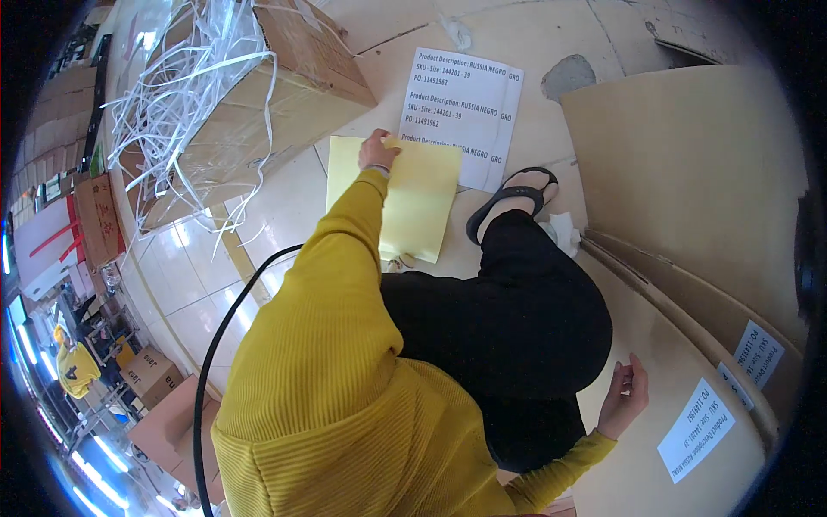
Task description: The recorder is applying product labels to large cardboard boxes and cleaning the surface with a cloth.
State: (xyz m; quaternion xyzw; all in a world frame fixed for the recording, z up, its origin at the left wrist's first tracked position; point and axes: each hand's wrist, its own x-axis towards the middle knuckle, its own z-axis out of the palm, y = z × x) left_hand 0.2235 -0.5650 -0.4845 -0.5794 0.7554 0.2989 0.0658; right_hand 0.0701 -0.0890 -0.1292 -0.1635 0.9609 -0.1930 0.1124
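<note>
My left hand (pixel 379 151) is at the top edge of a plain yellow sheet (pixel 418 202), its fingers bent and closed on the paper. This sheet lies over the lower part of a white sheet of printed labels (pixel 461 99) on the floor. Out to the right, my right hand (pixel 624 401) hovers beside the large cardboard cartons, fingers loosely curled and apart, with nothing visible in it. A white printed label (pixel 696 429) is stuck on the nearest carton (pixel 633 345), close to that hand.
At the upper left stands an open carton (pixel 250 116) heaped with white plastic strips (pixel 194 103). Large brown cartons (pixel 680 146) line the right side. My sandalled foot (pixel 517 198) rests by the sheets. A black cable (pixel 207 370) curves past my left side. Further left, a person in yellow (pixel 76 366) is near boxes.
</note>
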